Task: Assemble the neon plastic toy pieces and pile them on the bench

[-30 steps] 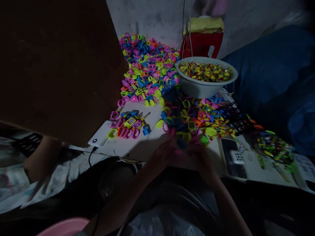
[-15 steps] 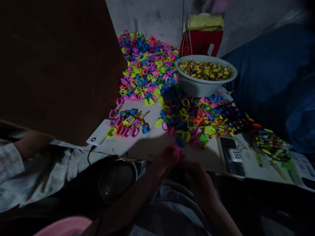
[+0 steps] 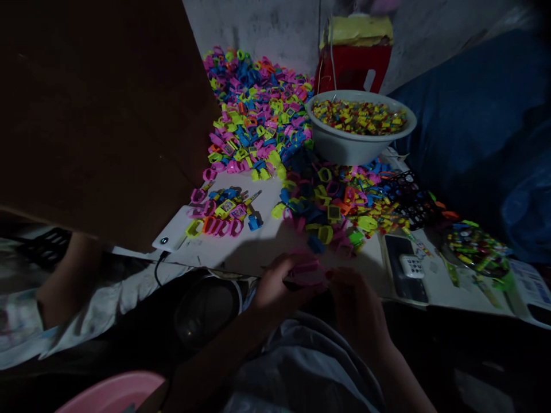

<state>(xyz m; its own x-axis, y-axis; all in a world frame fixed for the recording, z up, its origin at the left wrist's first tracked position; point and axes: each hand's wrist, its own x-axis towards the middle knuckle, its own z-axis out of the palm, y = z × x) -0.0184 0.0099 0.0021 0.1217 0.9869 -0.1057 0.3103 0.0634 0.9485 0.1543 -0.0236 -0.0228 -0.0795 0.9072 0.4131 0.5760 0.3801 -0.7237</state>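
Observation:
My left hand [image 3: 274, 287] is closed around a pink toy watch [image 3: 306, 269], held low over the table's front edge. Just right of the watch is my right hand [image 3: 356, 307], its fingers curled and pinched together at the watch's end; whatever they hold is too dark to make out. Beyond my hands lies a loose group of toy watches [image 3: 325, 213] in yellow, blue, pink and orange. A smaller cluster of toy watches [image 3: 221, 212] rests on the white tabletop to the left, with small printed pieces among them.
A large heap of toy watches [image 3: 258, 120] reaches the wall. The grey basin [image 3: 348, 149] holds small yellow and red pieces. On the right are a dark phone [image 3: 400, 281], a white case [image 3: 412, 266] and a bowl of pieces [image 3: 476, 249]. A cardboard box [image 3: 103, 126] and another person's arm [image 3: 71, 281] are at left.
The pink toy watch has turned so that its long side shows in my left hand. My right hand has shifted slightly right and up, a little apart from the left.

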